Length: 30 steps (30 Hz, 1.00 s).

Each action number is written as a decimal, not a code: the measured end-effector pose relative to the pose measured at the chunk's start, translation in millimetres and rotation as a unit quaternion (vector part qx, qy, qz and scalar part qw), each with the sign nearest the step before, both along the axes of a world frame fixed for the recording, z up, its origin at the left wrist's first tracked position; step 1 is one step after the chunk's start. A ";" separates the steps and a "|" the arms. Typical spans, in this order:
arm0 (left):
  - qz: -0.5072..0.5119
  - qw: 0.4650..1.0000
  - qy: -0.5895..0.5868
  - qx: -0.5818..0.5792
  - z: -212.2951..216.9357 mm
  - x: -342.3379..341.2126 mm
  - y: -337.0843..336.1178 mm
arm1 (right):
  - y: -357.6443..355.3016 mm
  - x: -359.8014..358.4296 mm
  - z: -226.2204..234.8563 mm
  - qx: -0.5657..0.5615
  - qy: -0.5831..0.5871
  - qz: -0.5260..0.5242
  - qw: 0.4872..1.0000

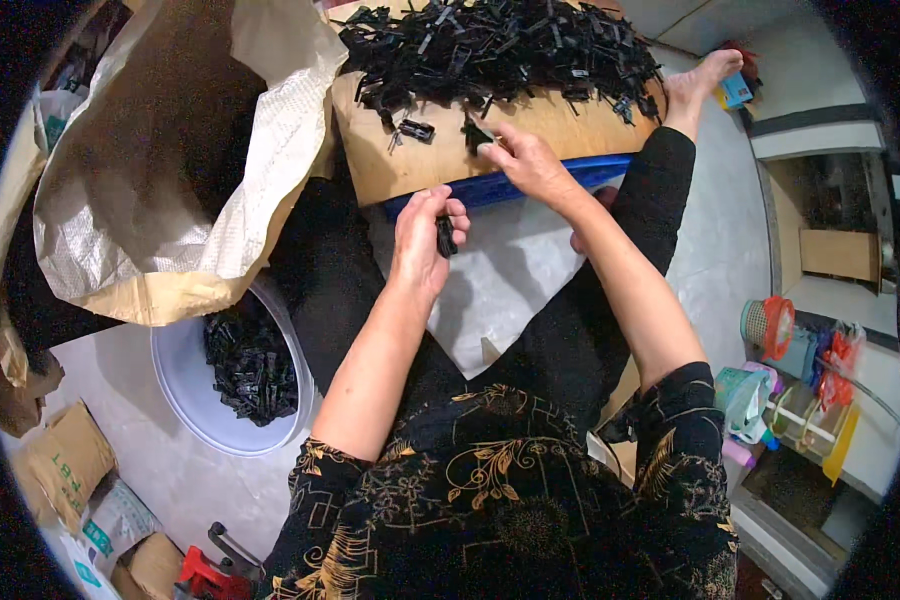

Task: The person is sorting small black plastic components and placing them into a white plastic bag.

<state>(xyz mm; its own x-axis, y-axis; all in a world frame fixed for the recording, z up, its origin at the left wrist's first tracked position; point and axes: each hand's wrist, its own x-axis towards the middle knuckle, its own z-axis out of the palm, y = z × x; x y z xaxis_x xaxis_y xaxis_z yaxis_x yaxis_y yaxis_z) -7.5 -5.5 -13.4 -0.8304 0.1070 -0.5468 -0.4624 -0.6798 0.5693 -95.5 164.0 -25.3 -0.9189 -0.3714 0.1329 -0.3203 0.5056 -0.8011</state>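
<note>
My left hand [426,236] is curled in front of the board's near edge, with a small black plastic part [446,237] in its fingers. Over the near part of the wooden board [385,165], my right hand [530,166] pinches another dark plastic part [474,138] between thumb and forefinger; its exact shape is hard to make out. Beyond my hands a large heap of thin black plastic parts [510,50] covers the far side of the board. One loose black part [417,130] lies apart from the heap, left of my right hand.
A big open woven sack [160,290] stands at the left. Below it, a white bucket [185,405] holds black parts. Something blue [480,190] shows under the board's near edge. Bags [75,465] lie at lower left; a rack of household items [800,390] stands right.
</note>
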 end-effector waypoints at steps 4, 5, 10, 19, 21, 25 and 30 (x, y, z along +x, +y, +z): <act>-0.006 1.000 -0.002 -0.022 0.5 -1.1 3.7 | -0.4 -5.9 12.5 -0.078 -0.196 -0.084 0.974; -0.016 0.999 -0.003 -0.032 -0.7 -1.1 3.6 | -2.3 -6.4 17.1 -0.145 -0.351 -0.126 0.917; -0.008 1.000 -0.001 -0.007 1.6 -0.6 8.6 | 7.2 -6.1 12.3 -0.474 -0.384 -0.092 0.787; -0.062 0.994 0.045 0.077 12.5 1.4 3.4 | 12.6 39.3 53.9 -0.023 -0.063 -0.018 0.998; -0.086 0.990 0.066 0.095 19.8 3.8 3.3 | 19.1 54.4 60.8 0.077 0.112 0.071 0.988; -0.175 0.969 0.124 0.125 19.1 4.8 1.5 | 21.3 72.6 87.8 0.146 0.123 0.128 0.973; -0.239 0.947 0.131 0.171 26.9 11.0 7.1 | 29.3 78.7 86.2 0.125 0.192 0.141 0.963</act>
<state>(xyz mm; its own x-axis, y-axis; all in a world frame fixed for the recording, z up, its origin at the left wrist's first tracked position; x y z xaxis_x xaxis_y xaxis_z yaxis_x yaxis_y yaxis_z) 3.5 1.6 13.5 -0.7448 0.6382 -0.1947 -0.6374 -0.5943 0.4905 -16.7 193.3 60.9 -0.6771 -0.6639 0.3174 -0.7222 0.5165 -0.4601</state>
